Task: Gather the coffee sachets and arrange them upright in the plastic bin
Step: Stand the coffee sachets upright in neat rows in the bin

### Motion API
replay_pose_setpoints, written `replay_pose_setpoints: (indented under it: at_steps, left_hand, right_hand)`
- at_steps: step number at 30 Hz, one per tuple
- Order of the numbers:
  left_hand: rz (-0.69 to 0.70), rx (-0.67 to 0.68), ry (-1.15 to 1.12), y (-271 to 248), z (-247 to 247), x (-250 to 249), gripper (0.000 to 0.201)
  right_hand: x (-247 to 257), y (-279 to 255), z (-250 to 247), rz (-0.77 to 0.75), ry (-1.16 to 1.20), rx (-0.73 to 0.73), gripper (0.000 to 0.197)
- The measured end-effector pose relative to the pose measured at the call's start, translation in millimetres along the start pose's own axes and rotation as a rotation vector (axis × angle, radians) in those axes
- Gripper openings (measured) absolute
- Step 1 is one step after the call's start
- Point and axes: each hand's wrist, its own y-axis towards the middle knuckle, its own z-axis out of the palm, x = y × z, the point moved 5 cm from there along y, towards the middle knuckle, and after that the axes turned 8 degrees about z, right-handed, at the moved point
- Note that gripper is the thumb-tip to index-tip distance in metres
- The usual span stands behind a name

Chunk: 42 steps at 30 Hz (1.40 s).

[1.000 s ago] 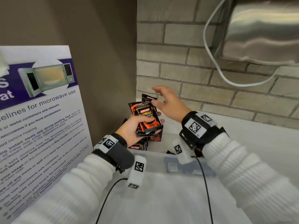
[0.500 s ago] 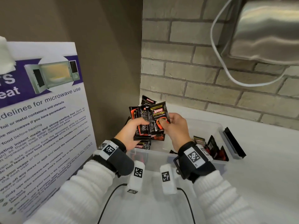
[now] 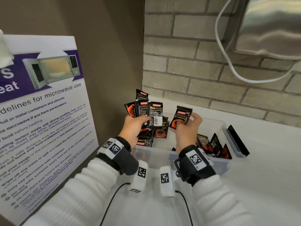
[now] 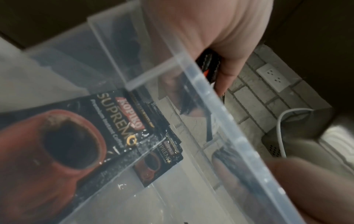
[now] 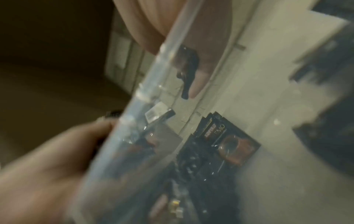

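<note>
Pinched in the right hand point(image 3: 187, 128) is being held one sachet point(image 3: 181, 117) above the plastic bin point(image 3: 228, 136); the left hand point(image 3: 133, 128) is clamping a light, slippery, crinkly stack point(image 3: 146, 111), best taken by its edges.

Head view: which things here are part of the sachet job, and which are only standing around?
Part of the job:
left hand gripping a stack of sachets
right hand pinching one sachet
plastic bin
sachets in the bin

Only standing around:
microwave poster
white cable
steel dispenser
</note>
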Motion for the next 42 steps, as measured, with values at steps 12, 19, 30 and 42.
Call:
replay_pose_setpoints:
  at_steps: [12,19,30,42]
  left_hand:
    - [0.071,0.156,0.085,-2.9,11.7,0.7,0.031]
    - [-0.021,0.151,-0.182,1.4,8.2,4.3,0.029]
    - [0.119,0.0,-0.003,7.0,-2.6,5.9,0.031]
    - [0.0,0.107,-0.047,4.0,5.1,6.5,0.046]
  right_hand:
    - [-1.7,-23.2,44.4,-0.076,-0.478,0.512,0.035]
    - [5.3,-14.1,28.9,0.054,-0.041,0.395,0.055]
    - [6.1,-19.5,39.1,-0.244,-0.369,0.356,0.034]
    - [2.9,-29.4,45.1,-0.253,-0.634,0.449,0.025]
